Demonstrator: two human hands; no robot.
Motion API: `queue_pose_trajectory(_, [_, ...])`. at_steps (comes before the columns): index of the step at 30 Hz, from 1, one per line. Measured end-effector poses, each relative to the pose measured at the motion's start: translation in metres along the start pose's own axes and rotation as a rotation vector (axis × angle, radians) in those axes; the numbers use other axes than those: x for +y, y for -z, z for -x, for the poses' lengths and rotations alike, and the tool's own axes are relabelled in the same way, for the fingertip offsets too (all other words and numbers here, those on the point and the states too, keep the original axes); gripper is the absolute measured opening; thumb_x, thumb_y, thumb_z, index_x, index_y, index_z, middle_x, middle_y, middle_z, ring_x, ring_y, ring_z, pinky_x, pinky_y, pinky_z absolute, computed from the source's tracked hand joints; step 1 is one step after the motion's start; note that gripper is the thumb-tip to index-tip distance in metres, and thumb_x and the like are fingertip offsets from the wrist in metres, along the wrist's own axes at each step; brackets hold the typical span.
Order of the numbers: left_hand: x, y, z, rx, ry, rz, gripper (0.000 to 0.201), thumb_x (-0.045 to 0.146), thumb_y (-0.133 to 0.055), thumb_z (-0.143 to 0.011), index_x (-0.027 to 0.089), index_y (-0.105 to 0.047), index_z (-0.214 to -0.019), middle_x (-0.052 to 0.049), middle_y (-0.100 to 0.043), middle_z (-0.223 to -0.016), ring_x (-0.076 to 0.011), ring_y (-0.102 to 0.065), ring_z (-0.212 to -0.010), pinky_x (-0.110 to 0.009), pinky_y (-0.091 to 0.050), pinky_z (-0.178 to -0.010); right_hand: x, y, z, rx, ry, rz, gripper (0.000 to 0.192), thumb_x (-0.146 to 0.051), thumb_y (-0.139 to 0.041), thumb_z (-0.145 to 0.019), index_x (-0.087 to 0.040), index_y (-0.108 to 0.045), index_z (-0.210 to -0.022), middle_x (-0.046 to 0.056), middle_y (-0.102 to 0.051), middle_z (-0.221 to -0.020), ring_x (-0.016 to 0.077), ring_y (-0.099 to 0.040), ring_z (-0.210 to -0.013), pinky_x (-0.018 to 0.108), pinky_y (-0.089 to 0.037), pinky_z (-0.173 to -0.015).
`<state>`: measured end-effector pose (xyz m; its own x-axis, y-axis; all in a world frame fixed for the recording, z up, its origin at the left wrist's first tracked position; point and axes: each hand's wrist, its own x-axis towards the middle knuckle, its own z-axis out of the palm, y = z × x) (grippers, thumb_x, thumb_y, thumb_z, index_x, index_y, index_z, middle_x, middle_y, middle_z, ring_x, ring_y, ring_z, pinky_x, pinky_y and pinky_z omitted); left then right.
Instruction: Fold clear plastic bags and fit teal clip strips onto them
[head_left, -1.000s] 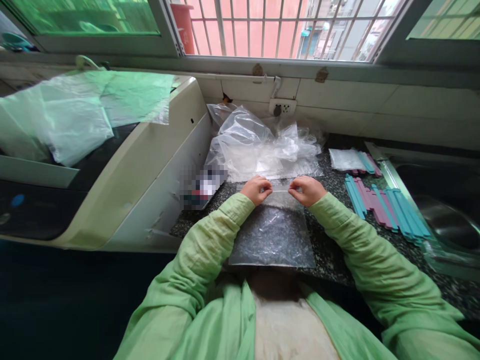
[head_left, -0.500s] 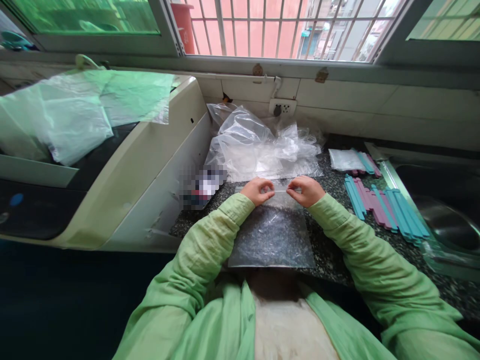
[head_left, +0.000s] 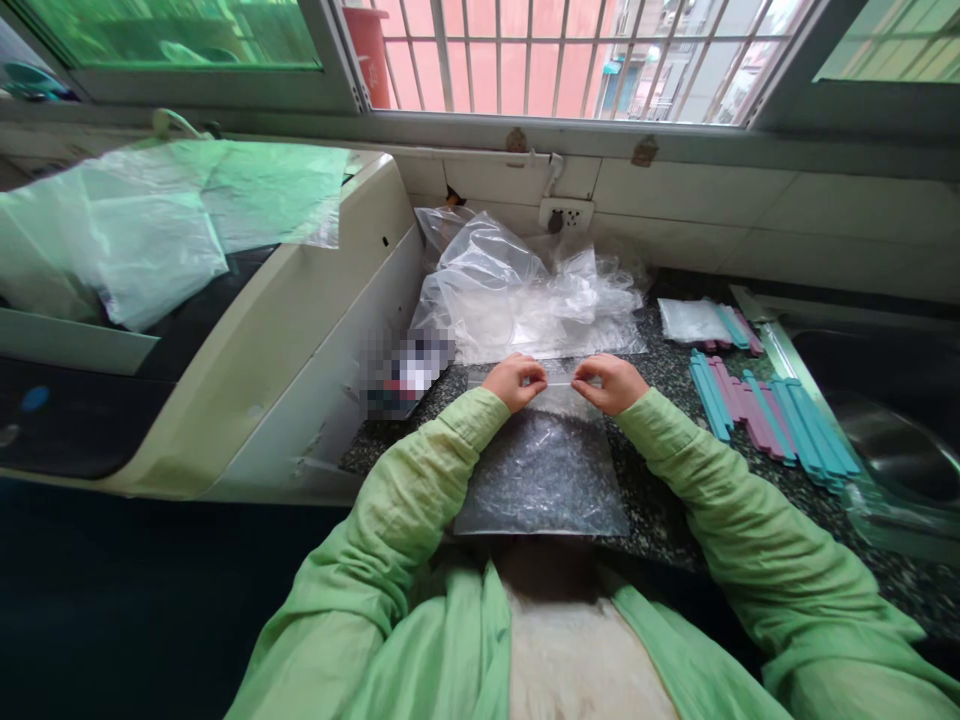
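A clear plastic bag [head_left: 544, 480] lies flat on the speckled dark countertop [head_left: 660, 500] in front of me. Near its far edge, my left hand [head_left: 516, 382] pinches the plastic between thumb and fingers. Opposite it, a short gap to the right, my right hand [head_left: 610, 383] is closed on the same bag in a similar pinch. A thin pale line of the bag's edge stretches between the two hands. Beyond them, touching or nearly touching the bag, spreads a crumpled heap of clear plastic bags [head_left: 517, 290].
Teal and mauve strips [head_left: 772, 415] lie in a row to the right, with a small clear packet [head_left: 691, 320] behind them. At far right is a metal sink [head_left: 900, 440]. A bulky cream machine [head_left: 330, 330] draped with plastic stands left. A blurred object [head_left: 409, 372] sits beside it.
Almost nothing differs. Both hands keep their pinch on the bag, with only a very slight shift.
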<state>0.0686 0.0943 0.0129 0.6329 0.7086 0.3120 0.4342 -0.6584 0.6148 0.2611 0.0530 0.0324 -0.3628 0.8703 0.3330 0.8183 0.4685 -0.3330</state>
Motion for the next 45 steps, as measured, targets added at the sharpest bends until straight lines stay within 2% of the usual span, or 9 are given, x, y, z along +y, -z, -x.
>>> queue_pose_trajectory(11, [-0.0003, 0.0028, -0.0005, 0.015, 0.013, -0.006, 0.007, 0.016, -0.057, -0.07, 0.016, -0.061, -0.064, -0.002, -0.058, -0.066, -0.014, -0.05, -0.071, -0.029, -0.042, -0.073, 0.0067, 0.0049, 0.0001, 0.008, -0.053, -0.06, 0.01, -0.025, -0.055, -0.068, -0.018, -0.061, -0.065, 0.003, -0.064, -0.064, 0.0151, -0.056, -0.062, 0.026, -0.043, -0.061])
queue_pose_trajectory(17, [0.0006, 0.003, -0.0002, 0.007, 0.019, -0.01, 0.007, 0.016, -0.058, -0.07, 0.015, -0.061, -0.064, -0.002, -0.058, -0.066, -0.0141, -0.05, -0.071, -0.029, -0.042, -0.073, 0.0047, 0.0042, -0.0002, 0.003, -0.012, 0.021, 0.011, -0.024, -0.053, -0.068, -0.017, -0.06, -0.062, 0.005, -0.062, -0.06, 0.0164, -0.055, -0.062, 0.027, -0.042, -0.062])
queue_pose_trajectory(29, [-0.0027, 0.0004, 0.0, 0.02, 0.049, 0.001, 0.005, 0.015, -0.058, -0.068, 0.015, -0.06, -0.064, -0.001, -0.057, -0.065, -0.0133, -0.05, -0.069, -0.028, -0.041, -0.072, 0.0063, 0.0001, 0.0007, 0.052, 0.009, -0.002, 0.01, -0.023, -0.053, -0.069, -0.018, -0.059, -0.062, 0.004, -0.062, -0.06, 0.0162, -0.055, -0.061, 0.027, -0.042, -0.061])
queue_pose_trajectory(31, [-0.0033, -0.0001, 0.0005, 0.039, 0.059, 0.01, 0.004, 0.014, -0.058, -0.068, 0.015, -0.061, -0.069, 0.0, -0.056, -0.065, -0.013, -0.05, -0.068, -0.028, -0.042, -0.071, 0.0062, -0.0003, 0.0007, 0.071, 0.012, -0.013, 0.01, -0.023, -0.053, -0.069, -0.018, -0.059, -0.062, 0.004, -0.062, -0.06, 0.0162, -0.055, -0.061, 0.027, -0.042, -0.061])
queue_pose_trajectory(35, [-0.0027, -0.0005, 0.0009, 0.077, 0.03, 0.04, 0.018, 0.016, -0.06, -0.067, 0.015, -0.063, -0.085, -0.001, -0.056, -0.07, -0.0129, -0.05, -0.069, -0.027, -0.042, -0.07, 0.0051, -0.0008, 0.0005, 0.091, 0.031, -0.032, 0.01, -0.023, -0.053, -0.07, -0.019, -0.058, -0.062, 0.004, -0.062, -0.059, 0.0157, -0.054, -0.06, 0.027, -0.042, -0.061])
queue_pose_trajectory(39, [-0.0012, -0.0014, 0.0005, 0.075, -0.018, 0.061, 0.004, 0.018, -0.059, -0.07, 0.015, -0.061, -0.069, -0.002, -0.057, -0.071, -0.0136, -0.051, -0.073, -0.028, -0.042, -0.074, 0.0027, -0.0019, 0.0005, 0.095, 0.058, -0.036, 0.01, -0.023, -0.053, -0.07, -0.019, -0.058, -0.062, 0.003, -0.062, -0.059, 0.0155, -0.054, -0.06, 0.027, -0.042, -0.061])
queue_pose_trajectory(45, [-0.0014, -0.0024, 0.0001, 0.056, -0.036, 0.029, 0.007, 0.015, -0.057, -0.072, 0.015, -0.059, -0.065, -0.003, -0.057, -0.069, -0.0138, -0.051, -0.072, -0.029, -0.042, -0.074, 0.0016, -0.0028, 0.0014, 0.103, 0.066, -0.034, 0.01, -0.023, -0.054, -0.07, -0.019, -0.058, -0.062, 0.003, -0.062, -0.059, 0.0156, -0.054, -0.06, 0.027, -0.042, -0.06])
